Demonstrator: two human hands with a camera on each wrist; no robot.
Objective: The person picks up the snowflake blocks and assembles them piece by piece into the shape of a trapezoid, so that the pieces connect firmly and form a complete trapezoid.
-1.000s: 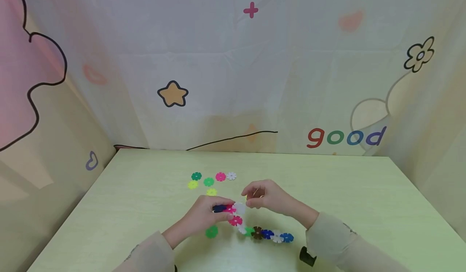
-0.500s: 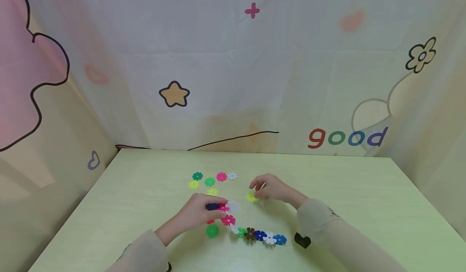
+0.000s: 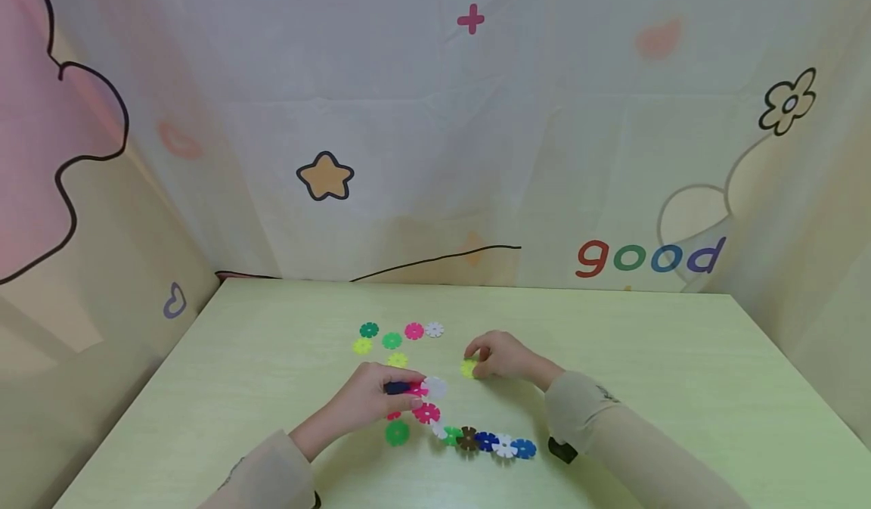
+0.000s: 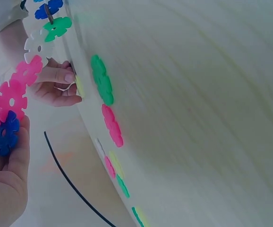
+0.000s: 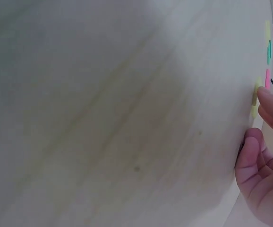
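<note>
My left hand (image 3: pixel 384 392) pinches one end of a chain of interlocking plastic snowflake discs (image 3: pixel 467 439), holding it above the table. Dark blue, pink and white discs (image 4: pixel 36 47) lie at the held end; green, brown, blue and white ones trail right. In the left wrist view, a blue disc (image 4: pixel 4 135) sits in the fingers. To the right, my right hand (image 3: pixel 506 358) reaches down to a loose yellow disc (image 3: pixel 468 368) on the table. In the right wrist view, the fingertips (image 5: pixel 251 142) are apart, with one digit touching or nearly touching the yellow disc.
Loose discs lie farther back on the table (image 3: pixel 640 358): a dark green one (image 3: pixel 369 330), a pink one (image 3: pixel 413 331), a white one (image 3: pixel 434 330) and several others. A green disc (image 3: pixel 398 432) lies below my left hand. A printed curtain (image 3: pixel 408 116) stands behind.
My right hand has drawn away from the chain and come down at the yellow disc. The left hand and chain shifted slightly left, then stayed still.
</note>
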